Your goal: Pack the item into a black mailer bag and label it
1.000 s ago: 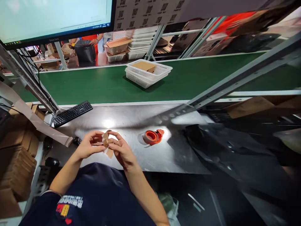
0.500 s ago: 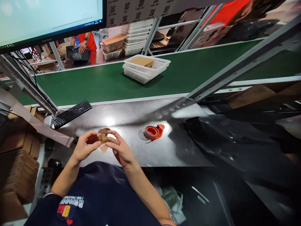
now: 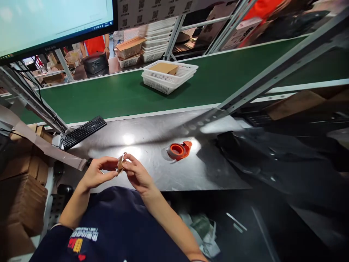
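Scrap (image 3: 121,165), brown and creased, was held up between the left hand (image 3: 98,173) and the right hand (image 3: 139,175), just above the near part of the metal table (image 3: 152,136). Being so small, it probably left room only for fingertips. The right thumb and fingers were nearly closed, pinching its right side; the left fingers and thumb arched around a wide hollow, their tips seemingly gripping its left edge. Held in front of the body, it was presumably easy to see and turn.

The orange tape dispenser (image 3: 178,150) lay to the right, apart from both hands but likely within easy reach. The keyboard (image 3: 84,133) was set back at the left, perhaps to leave working room.

Half a second earlier the scrap had looked broader, with a flap hanging below; now it looked narrower, though whether folded or turned edge-on could not be told. The dispenser had stayed on the table. Across the belt (image 3: 109,100), a co-worker's arms had come to either side of a black bag (image 3: 95,63).
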